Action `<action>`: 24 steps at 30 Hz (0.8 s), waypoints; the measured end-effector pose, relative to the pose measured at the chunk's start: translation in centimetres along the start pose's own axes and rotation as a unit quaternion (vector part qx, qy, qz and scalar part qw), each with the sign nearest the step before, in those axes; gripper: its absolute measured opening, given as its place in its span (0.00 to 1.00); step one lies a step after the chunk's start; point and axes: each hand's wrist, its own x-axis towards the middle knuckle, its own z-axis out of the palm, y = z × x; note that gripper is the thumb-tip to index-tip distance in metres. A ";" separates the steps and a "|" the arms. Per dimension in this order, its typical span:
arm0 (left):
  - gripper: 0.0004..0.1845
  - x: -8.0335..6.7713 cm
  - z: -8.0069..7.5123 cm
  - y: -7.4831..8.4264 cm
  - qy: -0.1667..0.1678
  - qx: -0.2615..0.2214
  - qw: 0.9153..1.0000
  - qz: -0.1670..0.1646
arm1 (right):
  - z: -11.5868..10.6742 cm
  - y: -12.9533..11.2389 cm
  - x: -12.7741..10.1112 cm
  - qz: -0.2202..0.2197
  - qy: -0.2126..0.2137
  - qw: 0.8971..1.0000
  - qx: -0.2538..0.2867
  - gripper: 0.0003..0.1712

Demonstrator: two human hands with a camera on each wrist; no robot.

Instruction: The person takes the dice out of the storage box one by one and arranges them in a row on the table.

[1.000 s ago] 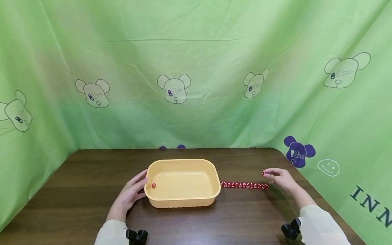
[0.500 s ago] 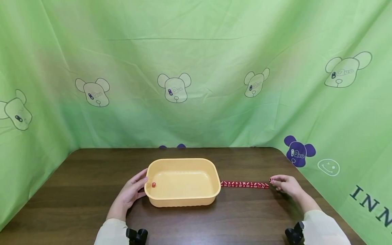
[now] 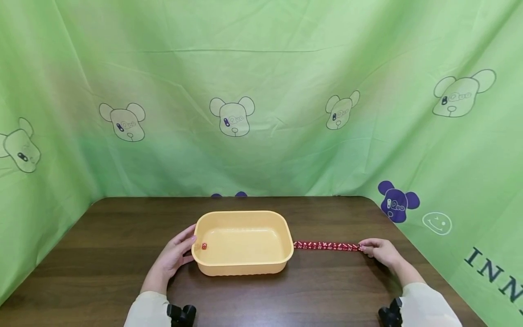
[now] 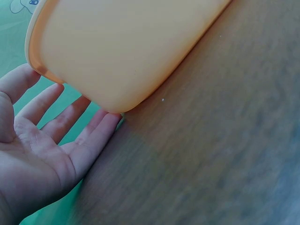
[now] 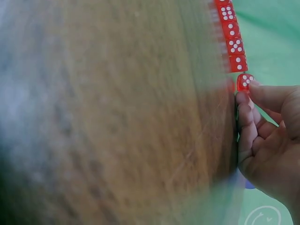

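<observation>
A row of red dice (image 3: pixel 327 246) with white pips runs across the table, rightward from the basin's right side. At its right end my right hand (image 3: pixel 382 251) pinches one red die (image 5: pixel 245 82) between thumb and fingers. The right wrist view shows that die down by the tabletop, with a narrow gap between it and the row's last die. My left hand (image 3: pixel 172 258) rests against the left end of a yellow plastic basin (image 3: pixel 243 270), its fingers spread and nearly straight on the wall and rim. One loose red die (image 3: pixel 204 246) lies inside the basin, at its left.
The brown wooden table (image 3: pixel 245 304) carries the basin and the dice. A green curtain (image 3: pixel 163 168) with bear-head prints hangs along the back and both sides. Black wrist cameras sit at both cuffs.
My right hand has moved right and down with its die, from above the row to the row's right end. The left hand and basin stay in place.
</observation>
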 end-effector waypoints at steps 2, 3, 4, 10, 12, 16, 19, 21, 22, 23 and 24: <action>0.28 0.0 -0.1 0.0 -0.002 -0.001 1.000 0.000 | 0.0 0.1 0.1 -0.001 -0.002 1.000 -0.001 0.14; 0.28 0.0 -0.1 -0.1 -0.004 -0.002 1.000 0.000 | 0.1 0.1 0.1 -0.002 -0.002 1.000 -0.002 0.14; 0.29 0.0 -0.2 -0.1 -0.005 -0.002 1.000 0.000 | 0.1 0.1 0.1 -0.002 -0.003 1.000 -0.002 0.14; 0.29 0.0 -0.1 0.0 -0.010 -0.008 1.000 -0.001 | 0.0 -0.1 0.0 -0.001 -0.004 1.000 -0.014 0.14; 0.29 0.0 -0.1 0.0 -0.010 -0.009 1.000 -0.002 | 0.0 -0.1 0.0 0.001 -0.003 1.000 -0.018 0.15; 0.29 0.0 -0.1 0.0 -0.006 -0.011 1.000 -0.002 | 0.1 -0.1 0.1 0.002 0.000 1.000 -0.023 0.15; 0.28 0.0 0.0 0.1 -0.002 -0.012 1.000 0.000 | 0.1 -0.1 0.1 0.003 0.001 1.000 -0.024 0.16; 0.29 0.0 0.0 0.1 -0.002 -0.013 1.000 -0.001 | 0.1 0.0 0.1 0.008 0.002 1.000 -0.021 0.16; 0.28 0.0 0.0 0.1 -0.003 -0.013 1.000 -0.002 | 0.1 0.0 0.1 0.009 0.002 1.000 -0.022 0.16; 0.28 -0.1 0.0 0.1 -0.003 -0.012 1.000 -0.002 | 0.1 0.1 0.1 0.010 0.001 1.000 -0.020 0.16; 0.28 -0.1 0.0 0.0 -0.003 -0.011 1.000 -0.002 | 0.1 0.1 0.0 0.013 0.001 1.000 -0.018 0.17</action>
